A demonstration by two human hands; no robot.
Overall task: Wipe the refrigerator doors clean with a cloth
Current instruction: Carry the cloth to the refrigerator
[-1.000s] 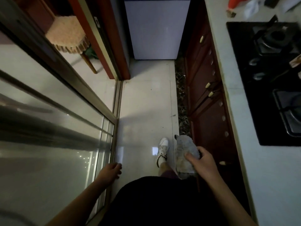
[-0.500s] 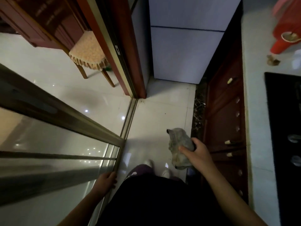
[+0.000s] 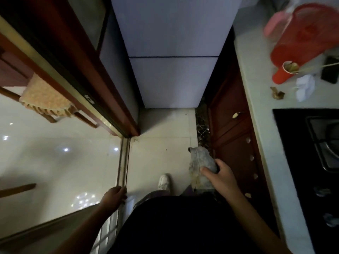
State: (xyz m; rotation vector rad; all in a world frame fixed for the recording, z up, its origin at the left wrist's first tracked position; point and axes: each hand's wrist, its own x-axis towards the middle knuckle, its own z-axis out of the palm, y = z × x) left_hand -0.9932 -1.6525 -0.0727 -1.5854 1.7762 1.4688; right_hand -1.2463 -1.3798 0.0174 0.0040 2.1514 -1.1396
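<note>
while your right hand (image 3: 222,177) clutches the cloth (image 3: 201,161) short of the refrigerator (image 3: 172,79), left hand (image 3: 113,196) unclear, step closer, wipe top-down.

The kitchen was dim, and the tall white refrigerator (image 3: 172,33) looked grey-blue. Small white lamp glints shone on the glossy cream tiled floor (image 3: 55,162). The red plastic container (image 3: 300,39) on the pale bench (image 3: 256,116) was smeared by motion blur; straight edges bowed toward the corners.

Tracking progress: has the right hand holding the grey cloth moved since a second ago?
Yes: the right hand with the crumpled grey cloth has advanced along the red-brown cabinets toward the white refrigerator.
</note>
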